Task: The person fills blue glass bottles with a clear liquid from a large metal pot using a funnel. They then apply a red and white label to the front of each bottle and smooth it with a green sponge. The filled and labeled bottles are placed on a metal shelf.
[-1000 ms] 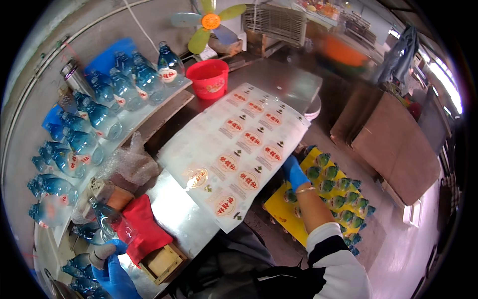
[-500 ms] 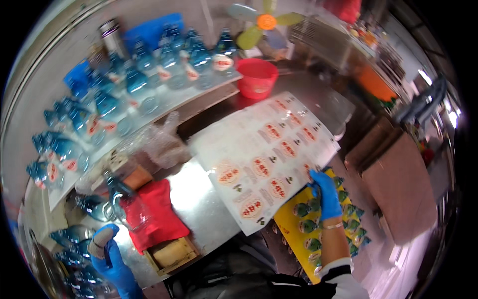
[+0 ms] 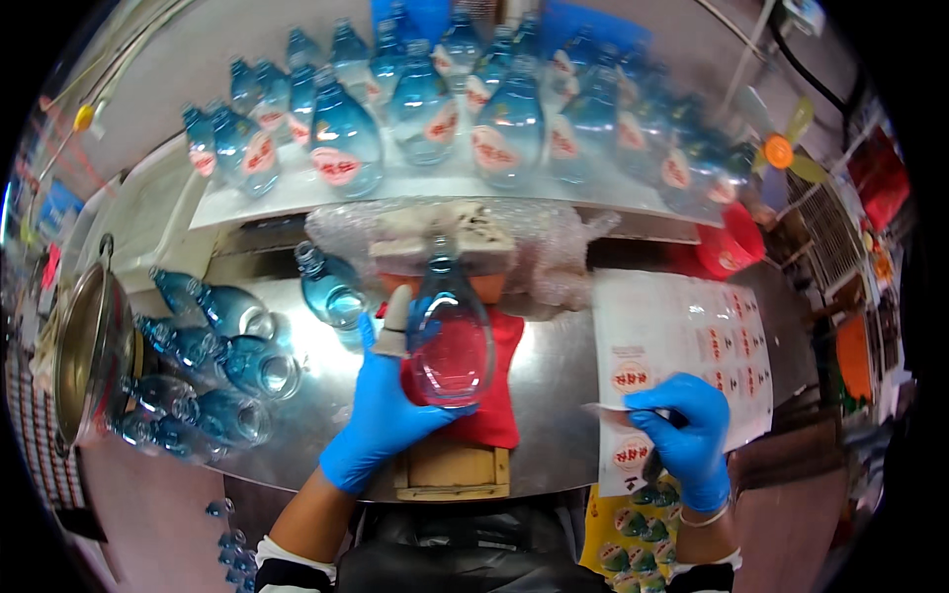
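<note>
A bluish glass bottle (image 3: 451, 346) rests on a red cloth (image 3: 502, 395) in front of me, its neck pointing away. My left hand (image 3: 390, 410), in a blue glove, cups the bottle's base and left side between thumb and fingers. A beige cover sits on one of its fingers. To the right, my gloved right hand (image 3: 682, 430) pinches a small printed label (image 3: 611, 408) over the lower part of a white label sheet (image 3: 633, 306) with red print. Part of the label is hidden by the fingers.
Labelled bottles (image 3: 346, 138) crowd a white shelf (image 3: 435, 193) at the back. Unlabelled bottles (image 3: 232, 306) lie at left beside a metal pan (image 3: 84, 346). A wooden box (image 3: 455, 474) sits at the near edge; a red bucket (image 3: 730, 242) stands far right.
The view has swung left. My left hand has come from beside the left bottles to the bottle on the cloth. My right hand, earlier at the sheet's right edge, now pinches a label.
</note>
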Demonstrator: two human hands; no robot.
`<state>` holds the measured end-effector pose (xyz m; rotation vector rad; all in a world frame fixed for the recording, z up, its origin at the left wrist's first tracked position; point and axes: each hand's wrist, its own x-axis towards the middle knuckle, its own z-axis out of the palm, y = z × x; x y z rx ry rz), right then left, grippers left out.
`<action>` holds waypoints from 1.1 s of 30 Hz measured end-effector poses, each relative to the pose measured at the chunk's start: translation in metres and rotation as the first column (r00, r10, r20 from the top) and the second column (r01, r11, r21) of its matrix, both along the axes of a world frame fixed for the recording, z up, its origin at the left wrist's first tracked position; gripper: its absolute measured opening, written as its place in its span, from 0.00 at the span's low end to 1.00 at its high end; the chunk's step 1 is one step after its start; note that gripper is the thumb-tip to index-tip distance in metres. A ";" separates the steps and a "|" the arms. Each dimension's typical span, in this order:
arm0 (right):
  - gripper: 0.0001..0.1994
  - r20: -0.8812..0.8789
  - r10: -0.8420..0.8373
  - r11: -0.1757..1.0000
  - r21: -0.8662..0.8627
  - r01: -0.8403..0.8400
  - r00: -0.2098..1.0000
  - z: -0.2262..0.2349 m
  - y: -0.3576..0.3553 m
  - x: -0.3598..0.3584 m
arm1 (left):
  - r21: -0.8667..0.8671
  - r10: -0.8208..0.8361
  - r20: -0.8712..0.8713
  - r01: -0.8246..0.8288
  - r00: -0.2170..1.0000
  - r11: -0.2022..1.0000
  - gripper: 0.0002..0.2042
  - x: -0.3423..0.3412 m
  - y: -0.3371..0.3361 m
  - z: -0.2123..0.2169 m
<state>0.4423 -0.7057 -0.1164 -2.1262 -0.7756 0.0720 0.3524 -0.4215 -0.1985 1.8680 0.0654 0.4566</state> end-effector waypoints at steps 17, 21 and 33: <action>0.11 -0.479 0.360 0.931 0.129 -0.342 0.800 -0.001 0.145 0.032 | -0.453 -0.296 0.044 0.284 0.954 0.845 0.54 -0.004 0.016 0.009; 0.11 -0.501 0.350 0.936 0.145 -0.321 0.792 0.002 0.149 0.032 | -0.463 -0.201 -0.054 0.153 0.978 0.873 0.48 -0.002 0.009 0.004; 0.13 -0.561 0.064 0.961 0.257 0.101 0.825 -0.016 0.148 0.046 | -0.599 -0.208 -0.080 0.120 0.975 0.792 0.35 0.006 0.012 0.013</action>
